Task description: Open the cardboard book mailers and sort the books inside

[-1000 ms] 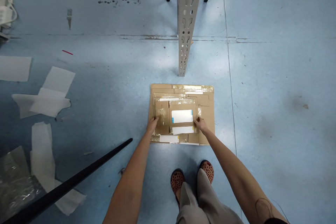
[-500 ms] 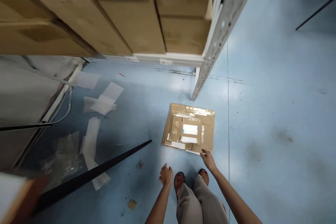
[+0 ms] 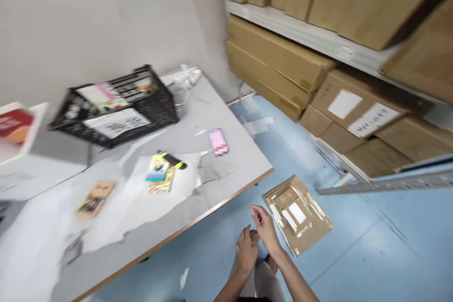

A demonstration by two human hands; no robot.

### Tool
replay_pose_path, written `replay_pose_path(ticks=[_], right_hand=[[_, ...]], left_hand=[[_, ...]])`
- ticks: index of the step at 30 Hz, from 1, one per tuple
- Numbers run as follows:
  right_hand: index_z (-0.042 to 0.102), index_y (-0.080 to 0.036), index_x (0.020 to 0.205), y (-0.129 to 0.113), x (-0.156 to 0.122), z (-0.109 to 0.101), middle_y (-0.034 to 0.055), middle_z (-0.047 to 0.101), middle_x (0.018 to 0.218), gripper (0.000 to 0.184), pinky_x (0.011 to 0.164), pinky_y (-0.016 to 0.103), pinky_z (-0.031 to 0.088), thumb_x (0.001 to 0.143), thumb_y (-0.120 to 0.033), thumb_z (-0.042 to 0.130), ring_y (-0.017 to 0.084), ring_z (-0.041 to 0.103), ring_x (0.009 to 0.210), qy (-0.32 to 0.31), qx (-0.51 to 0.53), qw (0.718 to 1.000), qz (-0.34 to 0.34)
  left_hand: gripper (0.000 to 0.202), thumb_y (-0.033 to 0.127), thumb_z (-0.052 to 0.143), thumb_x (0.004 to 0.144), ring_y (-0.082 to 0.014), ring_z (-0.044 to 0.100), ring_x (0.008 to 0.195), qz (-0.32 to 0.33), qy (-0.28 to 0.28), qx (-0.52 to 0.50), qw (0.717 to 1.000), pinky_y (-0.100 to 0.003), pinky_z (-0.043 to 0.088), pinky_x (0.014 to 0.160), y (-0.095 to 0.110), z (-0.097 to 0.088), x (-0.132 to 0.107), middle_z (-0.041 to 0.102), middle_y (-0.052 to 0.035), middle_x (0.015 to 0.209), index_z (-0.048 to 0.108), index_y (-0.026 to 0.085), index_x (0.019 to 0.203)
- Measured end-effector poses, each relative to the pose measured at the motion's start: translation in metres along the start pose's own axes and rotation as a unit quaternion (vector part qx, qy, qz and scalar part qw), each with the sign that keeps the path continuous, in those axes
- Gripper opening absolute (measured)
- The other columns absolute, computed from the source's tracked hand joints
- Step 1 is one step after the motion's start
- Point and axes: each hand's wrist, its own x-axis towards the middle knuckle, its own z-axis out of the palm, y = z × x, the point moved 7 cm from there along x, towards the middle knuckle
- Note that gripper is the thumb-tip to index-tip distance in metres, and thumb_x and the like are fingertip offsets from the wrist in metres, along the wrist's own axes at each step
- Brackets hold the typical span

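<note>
My left hand hangs just past the table's front edge with its fingers loosely bent and apart, holding nothing. Close beside it, my right hand has its fingers apart and holds nothing either. On the floor to the right of both hands lies a pile of flattened cardboard with clear tape and white labels. The grey table stands to the left. On it, a black and yellow utility knife rests by small colourful booklets, on white paper sheets.
A black plastic basket with a handwritten label stands at the table's back. Further left is a white box. A small booklet and a blurred pink item lie on the tabletop. Metal shelving with cardboard boxes fills the right.
The view has swung left and up from the floor to the table. Both hands have come closer together, and my right hand has moved away from the cardboard pile's edge.
</note>
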Motion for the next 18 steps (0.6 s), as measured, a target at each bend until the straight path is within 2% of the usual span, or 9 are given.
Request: replay_pose_path(ticks=[2,4,9,13,16,18], right_hand=[[0.067,-0.020,0.097,-0.039,0.001,0.035,0.0077,0.070,0.097,0.028,0.076,0.030,0.051,0.084,-0.034,0.047,0.019,0.064,0.085,-0.056,-0.019,0.998,-0.038],[0.067,-0.019,0.096,-0.063,0.000,0.069,0.0081,0.070,0.095,0.028,0.074,0.031,0.051,0.083,-0.034,0.047,0.019,0.065,0.081,-0.102,-0.037,0.992,-0.064],[0.066,-0.017,0.094,-0.089,-0.003,0.161,0.0089,0.067,0.090,0.029,0.067,0.032,0.052,0.082,-0.032,0.045,0.017,0.062,0.065,-0.187,-0.087,0.972,-0.114],[0.062,-0.017,0.100,-0.112,0.011,0.234,0.0064,0.063,0.087,0.028,0.071,0.033,0.051,0.077,-0.023,0.048,0.016,0.060,0.063,-0.186,-0.180,0.952,-0.164],[0.056,-0.015,0.111,-0.135,0.036,0.281,0.0104,0.059,0.102,0.034,0.075,0.033,0.049,0.078,-0.024,0.050,0.018,0.061,0.075,-0.155,-0.276,0.931,-0.181],[0.052,-0.014,0.116,-0.150,0.055,0.307,0.0122,0.056,0.110,0.037,0.077,0.033,0.048,0.081,-0.026,0.050,0.021,0.060,0.089,-0.139,-0.347,0.909,-0.185]], left_hand=[[0.050,0.029,0.036,0.085,-0.0225,0.036,0.131,-0.023,0.040,-0.058,0.997,-0.040,0.028,0.105,-0.024,-0.045,-0.012,0.044,-0.0113,0.139,0.040,0.018,0.134],[0.050,0.030,0.038,0.085,-0.0241,0.037,0.130,-0.076,0.086,-0.111,0.987,-0.042,0.030,0.103,-0.061,-0.081,-0.023,0.045,-0.0142,0.137,0.039,0.016,0.134],[0.045,0.030,0.044,0.082,-0.0262,0.047,0.121,-0.188,0.209,-0.244,0.928,-0.039,0.037,0.098,-0.165,-0.143,-0.045,0.050,-0.0177,0.127,0.044,0.013,0.124],[0.035,0.026,0.049,0.077,-0.0256,0.057,0.105,-0.191,0.292,-0.353,0.868,-0.038,0.043,0.091,-0.228,-0.192,-0.048,0.057,-0.0177,0.112,0.051,0.011,0.109],[0.029,0.027,0.047,0.078,-0.0221,0.061,0.097,-0.162,0.306,-0.383,0.857,-0.035,0.047,0.087,-0.256,-0.230,-0.034,0.060,-0.0138,0.104,0.052,0.013,0.104],[0.027,0.028,0.046,0.080,-0.0208,0.061,0.095,-0.136,0.306,-0.397,0.855,-0.033,0.047,0.085,-0.264,-0.254,-0.018,0.062,-0.0126,0.100,0.053,0.013,0.102]])
